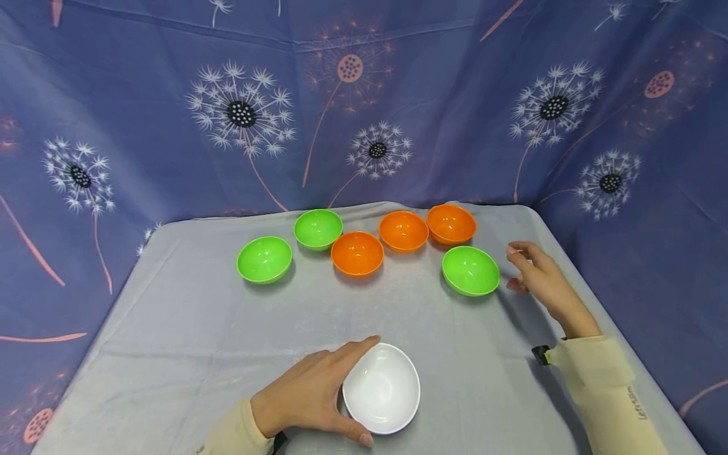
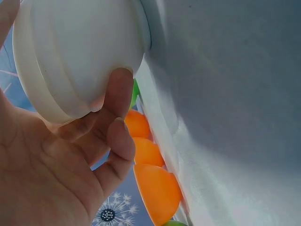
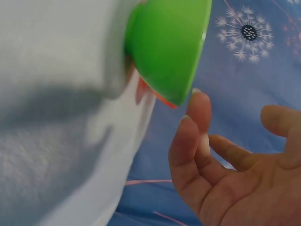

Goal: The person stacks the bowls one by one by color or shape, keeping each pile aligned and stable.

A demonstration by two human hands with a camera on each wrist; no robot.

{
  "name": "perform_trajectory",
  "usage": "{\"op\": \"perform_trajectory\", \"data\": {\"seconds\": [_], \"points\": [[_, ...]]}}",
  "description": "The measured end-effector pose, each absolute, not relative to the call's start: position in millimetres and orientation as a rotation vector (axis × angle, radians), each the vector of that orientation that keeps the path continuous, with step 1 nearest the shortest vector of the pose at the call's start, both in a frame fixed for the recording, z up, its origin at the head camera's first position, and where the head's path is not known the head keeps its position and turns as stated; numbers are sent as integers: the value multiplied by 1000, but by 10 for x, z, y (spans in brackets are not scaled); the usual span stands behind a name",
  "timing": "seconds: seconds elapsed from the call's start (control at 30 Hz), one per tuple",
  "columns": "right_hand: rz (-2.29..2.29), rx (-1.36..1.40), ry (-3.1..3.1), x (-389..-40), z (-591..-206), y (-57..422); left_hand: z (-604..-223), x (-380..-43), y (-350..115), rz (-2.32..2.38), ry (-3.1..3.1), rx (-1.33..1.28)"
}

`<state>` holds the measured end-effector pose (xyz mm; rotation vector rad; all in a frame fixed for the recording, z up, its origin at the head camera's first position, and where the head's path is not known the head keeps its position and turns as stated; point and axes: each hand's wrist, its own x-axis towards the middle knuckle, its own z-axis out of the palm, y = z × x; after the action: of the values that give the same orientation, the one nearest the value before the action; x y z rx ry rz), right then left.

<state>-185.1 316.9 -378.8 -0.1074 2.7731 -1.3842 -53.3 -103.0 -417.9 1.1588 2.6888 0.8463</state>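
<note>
A white bowl (image 1: 383,387) stands upright at the front middle of the table. My left hand (image 1: 318,390) holds it from its left side, thumb at the near rim and fingers at the far rim. In the left wrist view, the fingers (image 2: 118,92) curl against the bowl's outer wall. On the right, my right hand (image 1: 543,284) hovers just beside a green bowl (image 1: 471,272), fingers loosely bent and holding nothing. The right wrist view shows the fingertips (image 3: 200,106) close to that green bowl's rim (image 3: 176,52).
Two more green bowls, one at the left (image 1: 264,260) and one behind it (image 1: 318,229), sit on the grey cloth (image 1: 188,354). Three orange bowls, left (image 1: 357,254), middle (image 1: 404,232) and right (image 1: 451,225), stand along the back. A blue dandelion-patterned curtain (image 1: 443,76) hangs around the table.
</note>
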Motion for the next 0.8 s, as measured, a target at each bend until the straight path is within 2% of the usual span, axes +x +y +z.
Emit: {"op": "perform_trajectory", "data": {"seconds": [0.8], "points": [[-1569, -27, 2287, -1992, -4142, 3206, -4174, -548, -1029, 869, 2669, 1172]]}}
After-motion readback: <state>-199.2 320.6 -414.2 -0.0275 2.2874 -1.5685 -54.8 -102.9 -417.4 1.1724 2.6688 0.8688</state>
